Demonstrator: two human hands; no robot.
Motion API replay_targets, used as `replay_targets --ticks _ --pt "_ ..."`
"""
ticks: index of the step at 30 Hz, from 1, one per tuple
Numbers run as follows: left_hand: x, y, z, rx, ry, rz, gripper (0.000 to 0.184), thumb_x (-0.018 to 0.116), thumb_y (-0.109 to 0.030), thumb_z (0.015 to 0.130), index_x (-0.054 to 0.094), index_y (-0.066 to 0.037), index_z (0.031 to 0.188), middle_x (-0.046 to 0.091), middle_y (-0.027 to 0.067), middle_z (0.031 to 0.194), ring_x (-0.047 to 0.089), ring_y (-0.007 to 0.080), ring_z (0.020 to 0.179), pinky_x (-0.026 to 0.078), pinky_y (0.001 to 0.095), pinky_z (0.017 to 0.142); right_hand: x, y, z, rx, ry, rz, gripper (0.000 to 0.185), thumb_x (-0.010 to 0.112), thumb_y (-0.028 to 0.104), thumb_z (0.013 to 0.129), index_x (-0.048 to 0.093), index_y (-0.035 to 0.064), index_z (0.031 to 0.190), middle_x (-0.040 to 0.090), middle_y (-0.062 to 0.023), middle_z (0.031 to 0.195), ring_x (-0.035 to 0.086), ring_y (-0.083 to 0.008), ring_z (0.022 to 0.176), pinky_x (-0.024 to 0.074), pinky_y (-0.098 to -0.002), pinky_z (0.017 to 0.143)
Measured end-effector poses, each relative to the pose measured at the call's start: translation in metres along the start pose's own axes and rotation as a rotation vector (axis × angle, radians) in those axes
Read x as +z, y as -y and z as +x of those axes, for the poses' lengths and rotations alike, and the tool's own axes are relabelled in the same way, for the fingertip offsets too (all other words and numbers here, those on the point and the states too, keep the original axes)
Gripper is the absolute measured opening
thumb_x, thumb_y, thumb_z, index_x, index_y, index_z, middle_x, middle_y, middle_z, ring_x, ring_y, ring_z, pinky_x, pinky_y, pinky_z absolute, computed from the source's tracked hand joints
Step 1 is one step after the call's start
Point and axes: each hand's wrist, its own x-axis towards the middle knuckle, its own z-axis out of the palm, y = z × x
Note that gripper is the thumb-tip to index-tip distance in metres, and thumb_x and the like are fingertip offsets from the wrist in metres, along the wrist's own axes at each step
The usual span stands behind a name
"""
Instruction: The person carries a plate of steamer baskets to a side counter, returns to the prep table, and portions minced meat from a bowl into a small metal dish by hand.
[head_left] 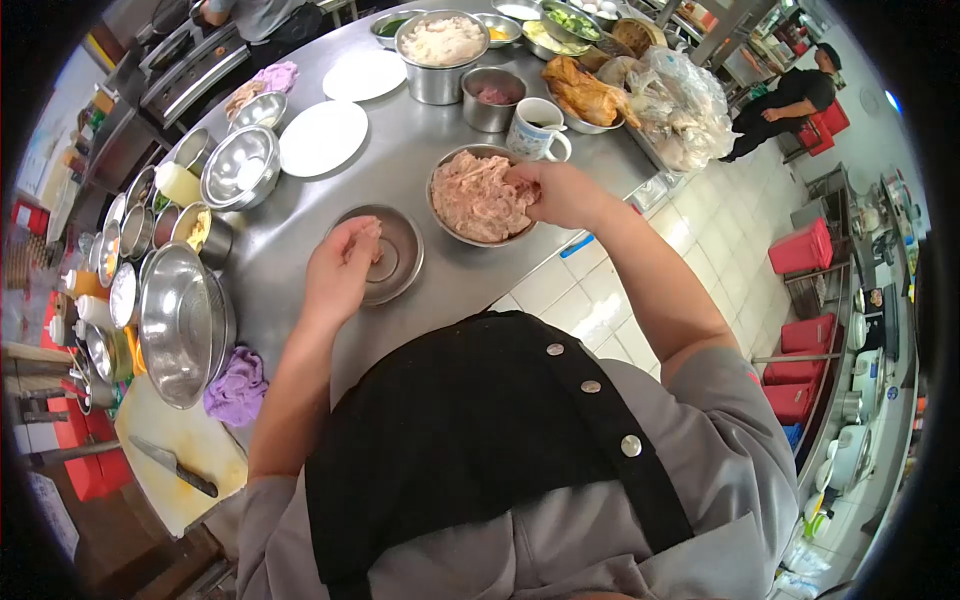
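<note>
My left hand (pixel 340 265) is curled over a shallow metal bowl (pixel 405 285), its fingers closed around a small lump of pale pink minced meat (pixel 374 228). To the right, a metal bowl (pixel 462 237) is heaped with the same kind of meat. My right hand (pixel 555 195) reaches over that bowl's right side with its fingertips pinched into the meat. The fingertips are partly hidden by the heap. Just behind this bowl stands a patterned mug (pixel 527 135) with dark liquid inside.
Two white plates (pixel 325 140) lie beyond the bowls. A whole browned chicken (pixel 585 90) and a plastic bag (pixel 685 105) are at the back right. Steel bowls (pixel 240 165) and a colander (pixel 180 320) crowd the left. A knife (pixel 175 465) rests on a cutting board. Two other people stand farther off.
</note>
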Motion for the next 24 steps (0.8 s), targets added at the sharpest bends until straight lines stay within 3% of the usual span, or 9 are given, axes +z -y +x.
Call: replay_targets --ticks 2,5,8,11,14,15,19,22,24 --pt "-0.005 0.001 0.005 -0.022 0.015 -0.007 0.035 0.059 -0.026 0.100 0.062 0.005 0.116 0.064 0.0017 0.085 0.058 0.0084 0.078 0.047 0.0238 0.072 0.011 -0.002 0.002 0.023 0.006 -0.032 0.038 0.071 0.002 0.070 0.069 0.0081 0.107 0.071 -0.0091 0.092 0.067 -0.0282 0.081 0.0544 -0.0342 0.076" --pt "-0.016 -0.010 0.009 0.029 -0.110 0.066 0.031 0.058 -0.027 0.100 0.065 0.001 0.111 0.066 0.0016 0.087 0.058 0.0074 0.078 0.046 0.0229 0.070 0.017 -0.013 0.002 -0.004 -0.066 -0.110 0.027 0.069 0.008 0.073 0.068 0.0067 0.100 0.070 -0.0109 0.083 0.068 -0.0262 0.079 0.0536 -0.0360 0.073" --pt "-0.042 -0.016 0.013 -0.007 -0.117 0.004 0.032 0.052 -0.031 0.102 0.065 -0.005 0.115 0.067 0.0009 0.101 0.062 0.0099 0.092 0.048 0.0271 0.080 -0.004 -0.002 0.005 0.221 -0.011 0.117 0.024 0.071 0.009 0.074 0.067 0.0031 0.097 0.067 -0.0065 0.078 0.064 -0.0162 0.074 0.0516 -0.0300 0.069" --pt "-0.050 -0.027 0.008 -0.051 -0.177 -0.075 0.033 0.053 -0.032 0.101 0.064 -0.005 0.118 0.069 0.0042 0.107 0.063 0.0112 0.094 0.049 0.0271 0.081 -0.027 0.004 0.011 0.267 0.040 0.554 0.025 0.072 0.010 0.075 0.066 0.0006 0.097 0.064 -0.0011 0.079 0.059 -0.0087 0.074 0.0489 -0.0248 0.067" --pt "-0.033 -0.026 0.013 -0.099 -0.051 -0.134 0.037 0.055 -0.034 0.100 0.061 -0.005 0.123 0.068 0.0057 0.110 0.064 0.0121 0.095 0.050 0.0276 0.082 -0.033 0.039 0.013 0.219 0.047 0.541 0.025 0.073 0.010 0.075 0.066 -0.0001 0.096 0.063 0.0016 0.085 0.058 -0.0072 0.075 0.0483 -0.0236 0.067" --pt "-0.022 -0.025 0.012 -0.122 0.009 -0.151 0.040 0.056 -0.035 0.100 0.060 -0.005 0.125 0.068 0.0061 0.111 0.064 0.0124 0.095 0.050 0.0279 0.082 -0.028 0.049 0.014 0.224 0.097 0.645 0.028 0.076 0.011 0.073 0.067 0.0009 0.097 0.065 -0.0016 0.086 0.061 -0.0105 0.078 0.0492 -0.0253 0.070" --pt "0.039 -0.051 0.004 -0.184 0.271 -0.370 0.045 0.060 -0.036 0.098 0.053 -0.007 0.133 0.065 0.0045 0.114 0.063 0.0133 0.098 0.052 0.0284 0.082 0.004 0.079 0.029 0.000 0.121 0.342 0.034 0.078 0.014 0.070 0.067 0.0035 0.100 0.066 -0.0077 0.088 0.063 -0.0184 0.084 0.0499 -0.0289 0.074" --pt "0.059 -0.045 0.014 -0.298 0.412 -0.511 0.046 0.065 -0.038 0.095 0.056 -0.010 0.131 0.064 0.0007 0.115 0.060 0.0110 0.101 0.052 0.0294 0.077 0.022 0.093 0.029 -0.084 0.080 0.072 0.037 0.079 0.016 0.070 0.068 0.0056 0.103 0.066 -0.0108 0.091 0.063 -0.0229 0.088 0.0504 -0.0315 0.077" --pt "0.057 -0.041 0.017 -0.358 0.383 -0.549 0.038 0.064 -0.033 0.096 0.060 -0.010 0.126 0.066 0.0001 0.110 0.062 0.0122 0.097 0.053 0.0297 0.078 0.018 0.112 0.033 -0.159 0.061 -0.144 0.037 0.078 0.018 0.071 0.068 0.0067 0.104 0.066 -0.0119 0.093 0.063 -0.0242 0.089 0.0509 -0.0326 0.077"
